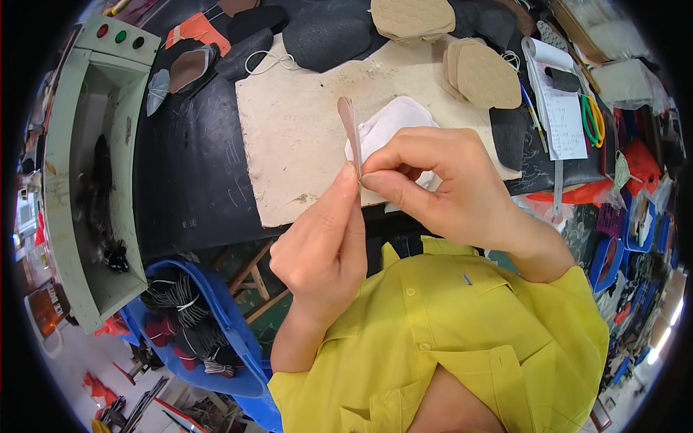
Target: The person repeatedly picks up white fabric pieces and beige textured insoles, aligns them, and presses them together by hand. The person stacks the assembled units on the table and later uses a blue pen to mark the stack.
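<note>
My left hand (321, 242) pinches the lower end of a thin, flat brownish-pink piece (349, 126), which stands nearly edge-on with its rounded end pointing away from me. Thumb and forefinger of my right hand (444, 173) close on the same lower edge, touching the left fingertips. Whether the piece is one layer or more, I cannot tell. Below my right hand lies a white rounded piece (397, 115), partly covered by it. Both sit above a worn beige board (289, 151) on the black table (191, 173).
Stacks of beige hexagon-patterned pieces (482, 76) and black pads (325, 40) line the board's far side. A notepad (563, 119) lies at right. On the left stands a green metal box (119, 72) with buttons; below it, a blue basket (245, 339) holds bundled cords (180, 303).
</note>
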`<state>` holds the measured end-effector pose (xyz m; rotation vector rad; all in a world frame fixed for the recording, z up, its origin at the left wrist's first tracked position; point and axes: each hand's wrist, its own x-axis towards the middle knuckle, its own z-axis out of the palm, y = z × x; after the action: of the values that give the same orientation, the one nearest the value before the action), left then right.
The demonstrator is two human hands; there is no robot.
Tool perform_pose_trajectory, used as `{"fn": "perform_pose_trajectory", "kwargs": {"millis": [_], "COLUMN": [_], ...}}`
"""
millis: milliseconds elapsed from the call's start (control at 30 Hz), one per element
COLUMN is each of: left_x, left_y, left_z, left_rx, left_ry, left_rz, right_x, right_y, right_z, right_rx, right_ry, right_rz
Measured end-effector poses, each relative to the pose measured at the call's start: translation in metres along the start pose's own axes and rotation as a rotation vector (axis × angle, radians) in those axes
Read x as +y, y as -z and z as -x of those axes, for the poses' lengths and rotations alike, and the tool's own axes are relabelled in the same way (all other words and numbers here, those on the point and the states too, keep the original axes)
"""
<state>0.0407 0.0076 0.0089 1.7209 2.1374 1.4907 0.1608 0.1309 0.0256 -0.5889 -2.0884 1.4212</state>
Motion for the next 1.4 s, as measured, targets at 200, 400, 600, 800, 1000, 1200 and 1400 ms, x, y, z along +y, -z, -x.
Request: {"fn": "perform_pose_trajectory", "kwargs": {"millis": [200, 400, 600, 800, 1000, 1200, 1400], "left_x": [0.002, -0.007, -0.011, -0.007, -0.006, -0.012, -0.019], "left_y": [-0.002, 0.003, 0.005, 0.006, 0.01, 0.006, 0.0], "left_z": [0.003, 0.007, -0.002, 0.002, 0.002, 0.007, 0.006], "left_rx": [-0.014, 0.015, 0.054, 0.036, 0.014, 0.122, 0.262], "left_ry": [0.016, 0.178, -0.214, -0.159, 0.612, 0.71, 0.541], "left_rz": [0.007, 0.27, -0.157, -0.114, 0.856, 0.761, 0.641], "right_x": [-0.002, 0.0, -0.005, -0.002, -0.002, 0.006, 0.022], "right_y": [0.004, -0.003, 0.005, 0.007, -0.009, -0.014, -0.008], "right_z": [-0.003, -0.001, -0.006, -0.011, -0.004, -0.006, 0.001], "right_rx": [-0.069, -0.05, -0.186, -0.239, -0.161, -0.089, 0.066], "right_ry": [-0.134, -0.142, -0.328, -0.373, -0.174, -0.155, 0.006], "right_rz": [-0.067, -0.197, -0.342, -0.451, -0.268, -0.285, -0.021]}}
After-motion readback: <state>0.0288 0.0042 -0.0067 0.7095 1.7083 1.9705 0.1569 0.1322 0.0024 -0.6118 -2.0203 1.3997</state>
